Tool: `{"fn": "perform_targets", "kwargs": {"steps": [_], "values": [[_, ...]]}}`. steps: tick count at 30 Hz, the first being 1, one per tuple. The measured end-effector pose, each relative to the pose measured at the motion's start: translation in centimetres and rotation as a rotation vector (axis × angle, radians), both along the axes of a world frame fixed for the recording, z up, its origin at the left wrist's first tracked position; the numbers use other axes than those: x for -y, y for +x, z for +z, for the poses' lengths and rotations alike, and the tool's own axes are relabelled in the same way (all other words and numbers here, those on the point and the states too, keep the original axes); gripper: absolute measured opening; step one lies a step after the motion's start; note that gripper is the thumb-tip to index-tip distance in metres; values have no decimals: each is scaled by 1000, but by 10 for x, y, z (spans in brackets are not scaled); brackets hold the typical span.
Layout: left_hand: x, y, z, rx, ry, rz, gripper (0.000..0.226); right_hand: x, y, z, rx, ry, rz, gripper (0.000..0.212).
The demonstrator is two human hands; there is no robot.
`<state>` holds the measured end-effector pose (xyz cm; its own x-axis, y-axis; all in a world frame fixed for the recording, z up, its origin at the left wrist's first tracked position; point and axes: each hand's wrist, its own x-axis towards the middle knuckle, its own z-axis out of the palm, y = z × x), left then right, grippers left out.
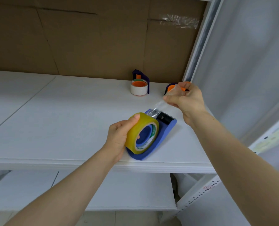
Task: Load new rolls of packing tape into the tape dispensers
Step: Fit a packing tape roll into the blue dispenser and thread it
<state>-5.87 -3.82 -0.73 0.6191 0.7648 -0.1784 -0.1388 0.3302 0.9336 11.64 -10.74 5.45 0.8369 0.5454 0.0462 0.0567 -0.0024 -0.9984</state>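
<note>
Curled fingers of the left hand grip the yellow tape roll, while the right hand pinches a clear tape strip. Below them lies the white shelf, backed by cardboard. The roll sits on the blue dispenser near the shelf's front edge; the strip rises past its black cutter. At the back stand a purple dispenser holding a white roll and a second dispenser.
</note>
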Motion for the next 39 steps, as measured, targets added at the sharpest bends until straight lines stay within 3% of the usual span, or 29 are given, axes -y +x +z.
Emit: {"fn": "perform_targets", "kwargs": {"steps": [4,9,15,27,34,39], "values": [[3,0,0,-7,92,26,39,7,-3,-7,12,-163,51,92],[5,1,1,-6,197,-11,72,12,-9,-17,27,-242,31,104],[5,4,-3,5,112,-1,15,21,-17,-15,-35,-202,22,102],[26,14,-6,19,203,42,41,37,-20,-21,-286,-328,63,91],[31,15,-8,9,238,56,46,32,-20,-18,-226,-456,111,74],[28,12,-11,16,281,66,43,30,-18,-21,-202,-434,83,80]]}}
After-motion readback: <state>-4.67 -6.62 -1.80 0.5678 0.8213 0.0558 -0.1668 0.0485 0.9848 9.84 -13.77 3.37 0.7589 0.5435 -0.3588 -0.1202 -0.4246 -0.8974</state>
